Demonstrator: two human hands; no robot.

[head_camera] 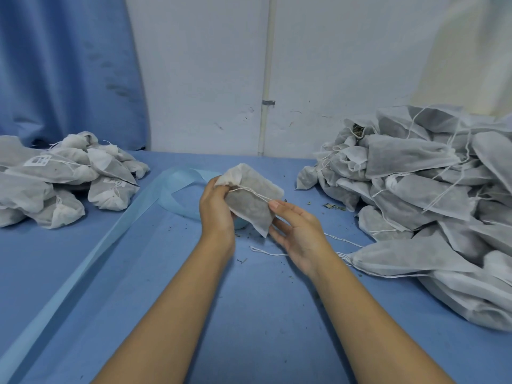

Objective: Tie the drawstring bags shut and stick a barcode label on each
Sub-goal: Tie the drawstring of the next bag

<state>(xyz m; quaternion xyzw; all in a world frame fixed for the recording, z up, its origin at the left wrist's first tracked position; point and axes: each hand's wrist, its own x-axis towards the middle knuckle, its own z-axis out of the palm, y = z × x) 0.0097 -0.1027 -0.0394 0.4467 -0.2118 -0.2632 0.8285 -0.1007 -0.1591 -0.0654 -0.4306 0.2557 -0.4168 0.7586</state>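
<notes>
A white non-woven drawstring bag (253, 199) with dark filling is held above the middle of the blue table. My left hand (216, 209) grips its gathered neck at the upper left. My right hand (297, 231) holds the bag's lower right side, thumb on top pinching the white drawstring (256, 194) that runs across the bag. A pale blue label-backing strip (177, 187) curls behind my left hand, and a light blue roll (240, 223) shows partly under the bag.
A pile of tied, labelled bags (63, 184) lies at the left. A larger heap of untied bags (426, 206) with loose strings fills the right side. Herb crumbs (333, 207) dot the blue table (194, 286). A white wall and blue curtain (63, 67) stand behind.
</notes>
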